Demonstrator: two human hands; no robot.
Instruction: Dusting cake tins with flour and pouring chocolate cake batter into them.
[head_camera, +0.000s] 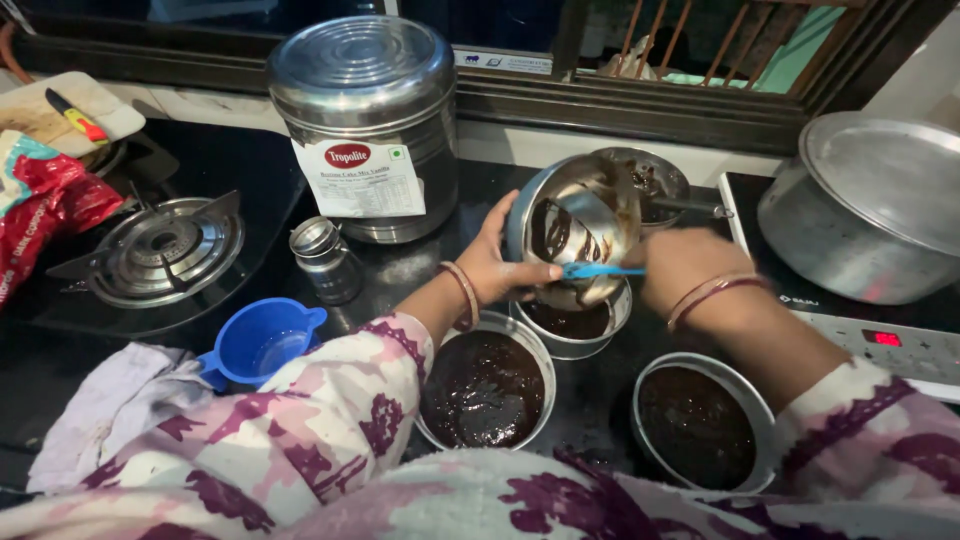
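Note:
My left hand (500, 262) grips the rim of a steel mixing bowl (575, 225), tipped on its side over a small round tin (575, 325) that holds dark batter. My right hand (685, 265) holds a blue spatula (600, 270) whose blade reaches into the tilted bowl, which is smeared with brown batter. Two more round tins with dark batter stand nearer me, one (485, 390) below my left wrist and one (700, 425) below my right forearm.
A tall lidded steel canister (365, 120) with a paper label stands behind, a small steel cup (325, 258) beside it. A gas burner (160, 250) and a blue measuring cup (262, 340) lie left. A large aluminium pot (870, 205) sits on an induction cooktop (880, 345) at right.

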